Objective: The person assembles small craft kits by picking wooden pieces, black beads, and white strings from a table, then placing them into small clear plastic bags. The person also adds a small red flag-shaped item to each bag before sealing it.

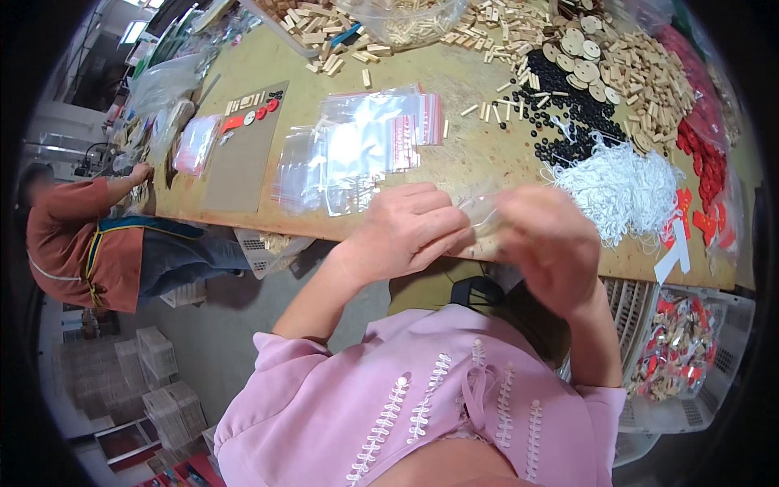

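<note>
Clear bag [480,213]: small, transparent plastic, held between both hands just above the near table edge; contents not discernible.
Left hand [410,227]: knuckles up, fingers curled together and pinched on the bag's left end.
Right hand [550,243]: blurred, fingers bent and closed on the bag's right end; exact grip cannot be told.
Zip bags [357,150]: loose heap of flat clear pouches with red seal strips, lying just beyond the left hand.
Cardboard sheet [243,150]: grey-brown rectangle left of the pouches, bearing small wooden sticks and red and white round pieces at its far end.
White cord [621,187]: tangled pile just beyond the right hand.
Black beads [560,114]: spread patch behind the cord.
Wooden pieces [625,69]: pale blocks, sticks and discs across the far table.
Red pieces [706,166]: flat shapes at the right edge, near a white arrow-shaped cutout [673,260].
Table [454,81]: yellowish top, scuffed.
Basket [698,357]: white, below the table at right, holding filled clear packets.
Other person [81,243]: orange top, seated at the left end.
</note>
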`<state>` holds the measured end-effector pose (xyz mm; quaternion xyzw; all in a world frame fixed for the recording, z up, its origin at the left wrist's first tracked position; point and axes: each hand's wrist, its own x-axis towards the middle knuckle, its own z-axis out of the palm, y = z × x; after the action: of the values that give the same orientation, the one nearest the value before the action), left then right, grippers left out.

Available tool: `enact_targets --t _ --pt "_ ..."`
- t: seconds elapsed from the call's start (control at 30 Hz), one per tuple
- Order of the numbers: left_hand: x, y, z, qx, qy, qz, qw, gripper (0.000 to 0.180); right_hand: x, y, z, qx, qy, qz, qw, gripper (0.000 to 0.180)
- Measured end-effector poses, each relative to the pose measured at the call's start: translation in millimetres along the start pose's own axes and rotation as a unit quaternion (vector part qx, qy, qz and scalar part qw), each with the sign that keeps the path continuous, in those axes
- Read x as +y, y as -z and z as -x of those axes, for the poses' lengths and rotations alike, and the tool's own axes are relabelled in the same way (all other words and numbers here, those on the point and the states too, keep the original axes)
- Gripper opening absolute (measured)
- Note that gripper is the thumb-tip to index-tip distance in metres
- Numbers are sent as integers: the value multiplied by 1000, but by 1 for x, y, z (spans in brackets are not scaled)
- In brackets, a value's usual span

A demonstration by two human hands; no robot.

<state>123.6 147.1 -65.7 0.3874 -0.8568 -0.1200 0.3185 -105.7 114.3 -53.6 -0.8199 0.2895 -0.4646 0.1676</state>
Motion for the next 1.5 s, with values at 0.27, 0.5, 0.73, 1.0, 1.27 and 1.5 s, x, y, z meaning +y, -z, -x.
enact_targets --t 0.27,0.5,0.73,1.0,1.27,1.5 --pt "-27 56 -12 -65 189 209 957 13 24 4 -28 -227 52 -21 972 11" --pt "-207 57 -50 44 382 -118 915 46 66 -28 -69 -190 10 -188 963 8" --pt "-265 76 -63 -39 399 -87 912 52 91 -29 -51 -200 15 -162 966 11" --pt "-261 80 -43 -11 375 -171 911 20 92 -23 -54 -148 6 -143 979 11" --pt "-88 45 -87 206 153 341 904 13 90 -17 -53 -164 -9 -132 977 10" --pt "-54 16 -77 180 139 237 945 18 84 -15 -55 -138 28 -147 979 14"
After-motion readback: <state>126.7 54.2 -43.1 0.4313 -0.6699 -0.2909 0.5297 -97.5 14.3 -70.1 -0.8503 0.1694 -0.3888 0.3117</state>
